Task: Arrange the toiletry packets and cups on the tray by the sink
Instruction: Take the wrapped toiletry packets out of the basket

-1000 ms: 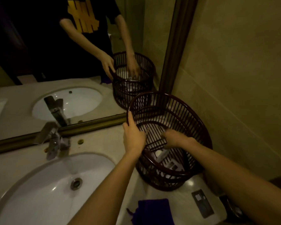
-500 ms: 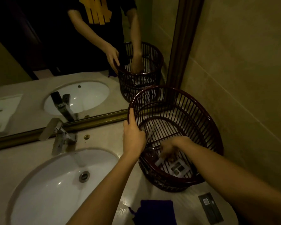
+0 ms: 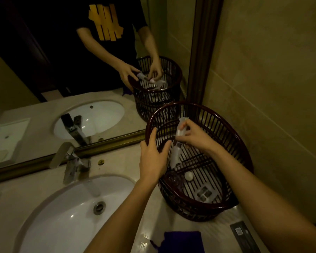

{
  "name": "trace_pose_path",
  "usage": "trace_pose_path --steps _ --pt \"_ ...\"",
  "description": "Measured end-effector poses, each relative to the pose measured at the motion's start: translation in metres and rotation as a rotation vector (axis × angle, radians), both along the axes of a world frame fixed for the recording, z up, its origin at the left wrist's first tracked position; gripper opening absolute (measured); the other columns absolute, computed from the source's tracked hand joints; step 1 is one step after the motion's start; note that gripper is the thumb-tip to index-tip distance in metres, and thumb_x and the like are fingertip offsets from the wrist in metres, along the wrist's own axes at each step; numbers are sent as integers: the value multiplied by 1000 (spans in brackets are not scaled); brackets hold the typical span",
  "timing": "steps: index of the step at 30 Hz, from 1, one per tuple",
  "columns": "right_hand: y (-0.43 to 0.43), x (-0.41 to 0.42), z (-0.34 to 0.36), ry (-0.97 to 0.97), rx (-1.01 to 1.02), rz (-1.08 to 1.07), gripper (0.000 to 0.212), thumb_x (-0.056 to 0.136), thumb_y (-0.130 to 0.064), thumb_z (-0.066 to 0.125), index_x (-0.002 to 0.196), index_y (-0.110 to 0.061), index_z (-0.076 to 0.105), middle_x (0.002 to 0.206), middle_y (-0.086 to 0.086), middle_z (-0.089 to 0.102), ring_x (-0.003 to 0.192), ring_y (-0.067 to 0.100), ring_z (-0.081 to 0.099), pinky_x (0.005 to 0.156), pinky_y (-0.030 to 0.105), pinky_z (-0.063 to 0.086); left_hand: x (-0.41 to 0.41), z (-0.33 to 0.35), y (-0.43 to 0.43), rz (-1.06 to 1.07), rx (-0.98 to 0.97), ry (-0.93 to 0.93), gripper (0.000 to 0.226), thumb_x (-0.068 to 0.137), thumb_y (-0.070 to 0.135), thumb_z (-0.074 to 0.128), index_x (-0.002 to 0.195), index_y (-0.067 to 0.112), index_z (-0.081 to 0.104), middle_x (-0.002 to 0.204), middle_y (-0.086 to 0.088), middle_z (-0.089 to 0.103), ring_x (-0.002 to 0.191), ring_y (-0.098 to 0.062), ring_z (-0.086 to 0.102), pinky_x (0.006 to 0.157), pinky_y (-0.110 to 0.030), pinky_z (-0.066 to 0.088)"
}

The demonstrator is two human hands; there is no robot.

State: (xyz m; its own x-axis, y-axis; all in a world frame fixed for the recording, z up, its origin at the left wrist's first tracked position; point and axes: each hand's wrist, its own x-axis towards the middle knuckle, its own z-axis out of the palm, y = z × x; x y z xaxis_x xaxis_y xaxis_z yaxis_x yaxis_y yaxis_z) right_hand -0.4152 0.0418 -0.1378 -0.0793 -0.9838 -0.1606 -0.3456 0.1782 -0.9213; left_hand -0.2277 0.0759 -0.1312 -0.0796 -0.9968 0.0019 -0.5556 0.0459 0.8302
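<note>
A dark slatted basket (image 3: 232, 136) stands on the counter in the corner right of the sink. My left hand (image 3: 152, 157) grips its near-left rim. Above the basket's inside, my right hand (image 3: 195, 137) pinches long white toiletry packets (image 3: 178, 143) that hang down toward the bottom. On the basket floor lie a small round white cap (image 3: 188, 175), a flat white packet with dark squares (image 3: 205, 194) and a clear glass cup (image 3: 172, 178) at the near-left side.
A white sink basin (image 3: 62, 220) with a chrome tap (image 3: 71, 163) lies to the left. A mirror runs along the back. A dark blue cloth (image 3: 182, 241) and a dark flat packet (image 3: 243, 236) lie on the counter near me. A tiled wall closes the right side.
My right hand has risen from the basket floor, lifting the long white packets with it. My left hand keeps its hold on the rim. The view has shifted slightly.
</note>
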Motion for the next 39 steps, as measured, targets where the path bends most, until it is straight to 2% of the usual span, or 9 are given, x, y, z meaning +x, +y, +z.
trace_pose_path --steps 6,10,14,18,23,27,30,36,39 --pt "4 4 14 -365 4 43 101 81 3 78 151 -47 24 113 16 70 95 29 75 72 43 62 2 4 0 -6 33 -136 75 76 78 56 132 28 54 133 -3 40 114 -24 55 84 -33 44" --pt "6 10 19 -334 -18 70 59 86 -3 74 135 -26 51 105 20 74 95 32 75 82 57 60 4 4 -1 -18 39 -184 79 72 80 59 130 27 55 132 -3 39 113 -25 54 83 -37 48" --pt "7 16 23 -358 -83 74 24 92 -7 69 115 -8 64 106 20 73 97 31 74 80 41 61 4 5 -1 -37 27 -184 68 76 72 63 127 28 59 128 -3 40 105 -22 55 78 -31 42" --pt "5 17 25 -401 -119 97 20 92 -4 69 112 -4 69 103 16 71 96 30 74 78 33 61 4 5 -2 -73 16 -179 43 87 63 56 106 27 68 121 -6 44 83 -11 43 75 -31 42" --pt "-6 25 25 -470 -66 83 30 101 -20 58 130 -18 62 116 13 72 106 25 73 87 41 60 4 3 -3 -51 33 -71 33 99 39 53 90 14 72 127 -10 45 76 10 36 69 -21 37" --pt "-26 18 -6 -196 130 -37 27 104 -25 50 116 -11 69 104 11 74 87 20 74 78 34 61 3 -2 -6 -7 49 -11 32 98 37 55 84 12 71 122 -11 49 78 10 40 62 -13 32" --pt "-35 20 -41 188 278 89 28 103 -25 49 114 -6 67 89 8 68 75 20 65 65 31 52 3 -6 -8 22 49 6 34 97 39 56 74 15 63 117 -12 52 80 6 43 63 -17 36" --pt "-34 45 -100 451 610 479 46 101 -45 44 141 -24 54 148 9 49 128 31 51 111 45 41 1 -12 -9 67 36 -31 33 98 38 54 91 10 70 121 -12 50 80 -7 48 75 -30 45" --pt "-28 56 -92 489 616 438 41 105 -37 41 132 -14 62 134 9 58 123 29 54 107 39 41 0 -11 -8 66 22 -35 31 99 36 53 91 11 70 118 -9 50 75 -2 44 74 -27 41"
